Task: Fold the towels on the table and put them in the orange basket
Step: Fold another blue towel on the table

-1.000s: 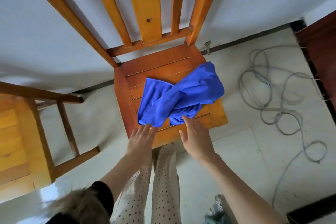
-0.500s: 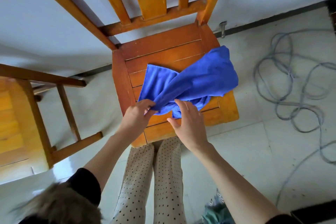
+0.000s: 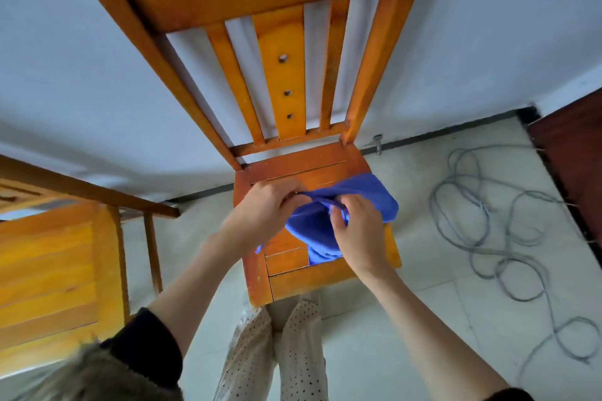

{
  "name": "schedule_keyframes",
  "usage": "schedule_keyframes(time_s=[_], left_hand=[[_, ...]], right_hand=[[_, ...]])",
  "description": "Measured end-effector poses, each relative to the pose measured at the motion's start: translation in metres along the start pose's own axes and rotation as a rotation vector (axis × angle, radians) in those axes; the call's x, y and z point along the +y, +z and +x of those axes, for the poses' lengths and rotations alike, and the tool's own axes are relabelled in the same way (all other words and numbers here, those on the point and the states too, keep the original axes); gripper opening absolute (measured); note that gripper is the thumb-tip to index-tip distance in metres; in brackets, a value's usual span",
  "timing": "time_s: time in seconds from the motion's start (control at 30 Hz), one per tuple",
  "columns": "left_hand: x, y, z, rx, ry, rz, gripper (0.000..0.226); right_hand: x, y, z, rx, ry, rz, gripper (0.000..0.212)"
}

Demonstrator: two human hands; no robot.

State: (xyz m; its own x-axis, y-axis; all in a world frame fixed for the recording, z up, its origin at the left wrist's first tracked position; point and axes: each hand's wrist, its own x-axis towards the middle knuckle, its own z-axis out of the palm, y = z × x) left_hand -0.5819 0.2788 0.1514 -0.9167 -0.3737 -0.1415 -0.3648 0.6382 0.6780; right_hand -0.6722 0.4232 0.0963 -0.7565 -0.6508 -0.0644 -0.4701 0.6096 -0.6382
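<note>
One blue towel (image 3: 365,195) (bunched) on the chair seat (image 3: 325,280); left hand (image 3: 265,212) and right hand (image 3: 360,238) both apparently pinch its cloth.

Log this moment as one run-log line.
stage: gathering | left hand: grips blue cloth towel | right hand: grips towel | towel: bunched on orange wooden chair seat | basket: not visible

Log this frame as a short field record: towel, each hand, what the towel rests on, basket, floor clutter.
towel: blue towel, bunched, unfolded
surface: seat of the wooden chair; no table in view
left hand: left hand grips the towel's upper left edge
right hand: right hand pinches a fold near the towel's middle
basket: no orange basket in view
floor: loose grey cable coiled to the right of the chair
second chair: another wooden chair at the left edge
task stage: folding not yet done
</note>
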Motion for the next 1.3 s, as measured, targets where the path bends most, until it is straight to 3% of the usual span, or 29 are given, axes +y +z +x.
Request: schedule_keyframes(time_s=[0.17, 0.33, 0.5, 0.67, 0.83, 1.1, 1.3], left_hand=[[0.041, -0.076, -0.002, 0.080, 0.035, 0.017, 0.012], [0.076, -0.155, -0.021, 0.239, 0.075, 0.067, 0.012], [0.088, -0.223, -0.052, 0.449, 0.041, 0.084, 0.014], [0.072, -0.271, -0.104, 0.585, -0.077, 0.094, 0.015], [0.048, -0.313, -0.172, 0.707, -0.181, 0.170, 0.013], [-0.001, -0.356, -0.309, 0.695, -0.327, 0.320, 0.020], [-0.041, -0.384, -0.450, 0.888, -0.520, 0.261, 0.016]], right_hand=[[-0.047, -0.063, 0.020, 0.077, -0.013, 0.107, 0.011], [-0.116, -0.113, 0.044, 0.121, -0.146, 0.124, 0.018], [-0.181, -0.132, 0.064, 0.097, -0.270, 0.155, 0.009], [-0.241, -0.121, 0.067, 0.053, -0.273, 0.234, 0.014], [-0.308, -0.102, 0.050, 0.015, -0.420, 0.235, 0.020], [-0.433, -0.053, -0.006, -0.104, -0.505, 0.282, 0.009], [-0.538, 0.007, -0.088, -0.079, -0.621, 0.331, 0.034]])
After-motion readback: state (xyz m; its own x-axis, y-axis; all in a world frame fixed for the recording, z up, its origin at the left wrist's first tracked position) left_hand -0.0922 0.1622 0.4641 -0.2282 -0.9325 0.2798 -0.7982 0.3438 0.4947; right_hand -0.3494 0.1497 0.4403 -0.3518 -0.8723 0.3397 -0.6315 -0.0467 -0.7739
